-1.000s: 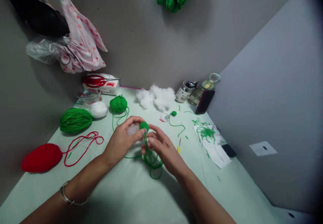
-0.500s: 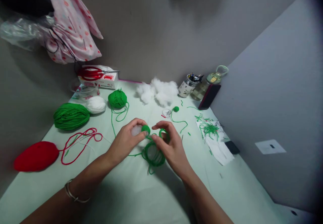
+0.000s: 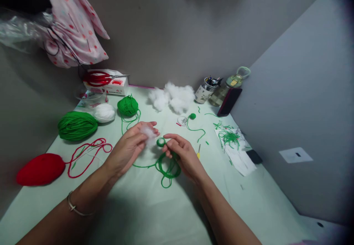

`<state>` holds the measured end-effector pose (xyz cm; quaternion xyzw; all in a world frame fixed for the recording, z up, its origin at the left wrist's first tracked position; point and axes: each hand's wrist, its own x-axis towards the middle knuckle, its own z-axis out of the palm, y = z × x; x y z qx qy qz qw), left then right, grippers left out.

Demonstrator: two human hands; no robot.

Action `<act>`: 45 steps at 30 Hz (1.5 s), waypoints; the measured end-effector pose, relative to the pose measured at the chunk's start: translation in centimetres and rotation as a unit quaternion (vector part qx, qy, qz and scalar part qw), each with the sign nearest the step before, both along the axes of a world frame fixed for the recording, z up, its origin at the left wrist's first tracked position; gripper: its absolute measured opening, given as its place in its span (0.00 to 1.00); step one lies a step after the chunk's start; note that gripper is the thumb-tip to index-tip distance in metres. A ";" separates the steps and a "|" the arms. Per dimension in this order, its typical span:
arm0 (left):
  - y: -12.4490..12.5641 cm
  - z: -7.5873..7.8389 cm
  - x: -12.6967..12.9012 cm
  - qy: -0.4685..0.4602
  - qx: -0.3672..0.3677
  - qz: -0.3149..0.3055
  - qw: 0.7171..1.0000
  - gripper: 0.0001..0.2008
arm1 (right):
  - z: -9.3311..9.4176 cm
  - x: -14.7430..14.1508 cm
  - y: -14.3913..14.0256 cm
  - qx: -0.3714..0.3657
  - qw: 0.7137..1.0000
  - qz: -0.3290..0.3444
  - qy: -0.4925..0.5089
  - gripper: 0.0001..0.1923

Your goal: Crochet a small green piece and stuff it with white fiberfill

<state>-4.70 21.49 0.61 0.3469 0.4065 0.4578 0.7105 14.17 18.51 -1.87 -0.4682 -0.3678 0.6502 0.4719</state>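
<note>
My left hand point(image 3: 132, 142) holds a tuft of white stuffing point(image 3: 148, 134) between thumb and fingers. Just to its right, my right hand point(image 3: 181, 150) pinches a small green crocheted ball point(image 3: 160, 142); white shows in its opening, which faces up. Loops of green yarn point(image 3: 165, 171) hang or lie below my right hand, and one strand runs left under my left hand. On the table past my right hand lies a crochet hook with a yellow handle point(image 3: 198, 155), partly covered by the hand. Farther back rests another small green ball point(image 3: 192, 116) with a yarn tail.
White stuffing point(image 3: 177, 97) is heaped by the back wall. Green yarn point(image 3: 77, 125), white yarn point(image 3: 104, 112) and red yarn point(image 3: 41, 169) lie at left. Red-handled scissors point(image 3: 98, 78) rest on a box. A pen cup point(image 3: 204, 92), a phone point(image 3: 229, 102) and green scraps point(image 3: 229, 138) are at right.
The small green ball has passed from my left fingers to my right, its opening now turned up. My left hand has drawn back and opened slightly around the stuffing. The yellow-handled hook has come into view.
</note>
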 end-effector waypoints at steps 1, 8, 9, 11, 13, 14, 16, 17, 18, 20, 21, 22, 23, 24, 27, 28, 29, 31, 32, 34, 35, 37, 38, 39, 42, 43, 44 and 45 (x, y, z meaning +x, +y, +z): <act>0.1 -0.1 0.1 0.012 0.006 0.000 1.000 0.15 | -0.1 0.0 0.0 0.012 1.000 -0.020 0.004 0.18; -0.4 -1.1 1.0 0.054 0.044 -0.070 0.995 0.16 | 0.4 -0.5 -0.8 0.095 0.992 -0.082 -0.032 0.16; -0.4 -1.3 1.1 0.057 0.046 -0.066 0.995 0.16 | 0.6 -0.6 -1.1 0.112 0.989 -0.082 -0.048 0.16; -0.5 -1.5 1.2 0.060 0.061 -0.055 0.995 0.14 | 0.9 -0.7 -1.6 0.144 0.984 -0.074 -0.078 0.15; -0.5 -1.5 1.2 0.055 0.073 -0.052 0.994 0.12 | 1.1 -0.7 -2.0 0.168 0.979 -0.063 -0.101 0.14; -0.5 -1.5 1.2 0.049 0.071 -0.053 0.995 0.12 | 1.2 -0.7 -2.1 0.178 0.976 -0.057 -0.110 0.14; -0.5 -1.3 1.2 0.039 0.065 -0.052 0.996 0.13 | 1.3 -0.6 -2.2 0.195 0.972 -0.047 -0.120 0.15; -0.5 -1.3 1.2 0.033 0.063 -0.049 0.996 0.14 | 1.3 -0.6 -2.2 0.202 0.971 -0.040 -0.122 0.15; -0.6 -1.2 1.2 0.027 0.064 -0.044 0.997 0.15 | 1.3 -0.5 -2.2 0.208 0.970 -0.031 -0.123 0.16; -0.6 -1.2 1.2 0.020 0.066 -0.034 0.997 0.17 | 1.4 -0.5 -2.2 0.210 0.969 -0.008 -0.127 0.18; -0.6 -1.2 1.1 0.018 0.065 -0.032 0.997 0.18 | 1.4 -0.4 -2.2 0.211 0.969 0.003 -0.128 0.18; -0.7 -1.3 1.1 0.014 0.059 -0.040 0.997 0.19 | 1.4 -0.4 -2.3 0.213 0.968 0.016 -0.130 0.19; -0.7 -1.4 1.1 0.009 0.048 -0.059 0.997 0.19 | 1.4 -0.4 -2.3 0.215 0.967 0.026 -0.131 0.19; -0.6 -1.6 1.2 0.003 0.033 -0.085 0.996 0.19 | 1.3 -0.3 -2.4 0.219 0.966 0.035 -0.132 0.19; -0.6 -2.0 1.3 0.000 -0.003 -0.147 0.989 0.17 | 1.1 -0.3 -2.5 0.235 0.961 0.046 -0.137 0.20; -0.6 -2.1 1.3 0.004 -0.003 -0.146 0.989 0.16 | 1.1 -0.3 -2.6 0.241 0.959 0.045 -0.142 0.20; -0.6 -2.1 1.4 0.010 0.001 -0.133 0.991 0.16 | 1.1 -0.3 -2.5 0.243 0.958 0.041 -0.148 0.19; -0.7 -2.1 1.5 0.020 0.015 -0.099 0.995 0.16 | 1.1 -0.3 -2.4 0.224 0.961 0.022 -0.163 0.18; -0.7 -2.0 1.6 0.027 0.027 -0.081 0.996 0.15 | 1.2 -0.3 -2.3 0.204 0.964 0.007 -0.170 0.15; -1.0 -1.9 1.8 0.054 0.060 -0.041 0.996 0.13 | 1.4 -0.2 -2.0 0.159 0.970 -0.004 -0.186 0.09; -1.1 -1.9 1.9 0.071 0.079 -0.023 0.994 0.12 | 1.4 -0.2 -1.8 0.142 0.970 0.007 -0.197 0.07; -1.5 -1.8 2.2 0.105 0.112 0.004 0.988 0.10 | 1.6 -0.2 -1.6 0.127 0.966 0.050 -0.221 0.09; -1.7 -1.9 2.3 0.117 0.124 0.012 0.985 0.10 | 1.6 -0.3 -1.6 0.124 0.963 0.066 -0.231 0.10; -1.8 -1.9 2.5 0.124 0.136 0.020 0.983 0.10 | 1.7 -0.4 -1.7 0.123 0.960 0.070 -0.240 0.12; -2.2 -2.2 2.8 0.129 0.175 0.042 0.975 0.09 | 1.8 -1.1 -2.0 0.131 0.955 0.035 -0.263 0.14; -2.2 -2.2 2.9 0.127 0.184 0.049 0.973 0.09 | 1.9 -1.2 -2.0 0.133 0.955 0.026 -0.264 0.14; -2.1 -2.3 2.9 0.121 0.187 0.057 0.973 0.09 | 1.9 -1.4 -2.1 0.132 0.956 0.020 -0.260 0.14; -2.0 -2.3 2.9 0.109 0.182 0.061 0.975 0.09 | 2.0 -1.5 -2.0 0.127 0.960 0.018 -0.250 0.14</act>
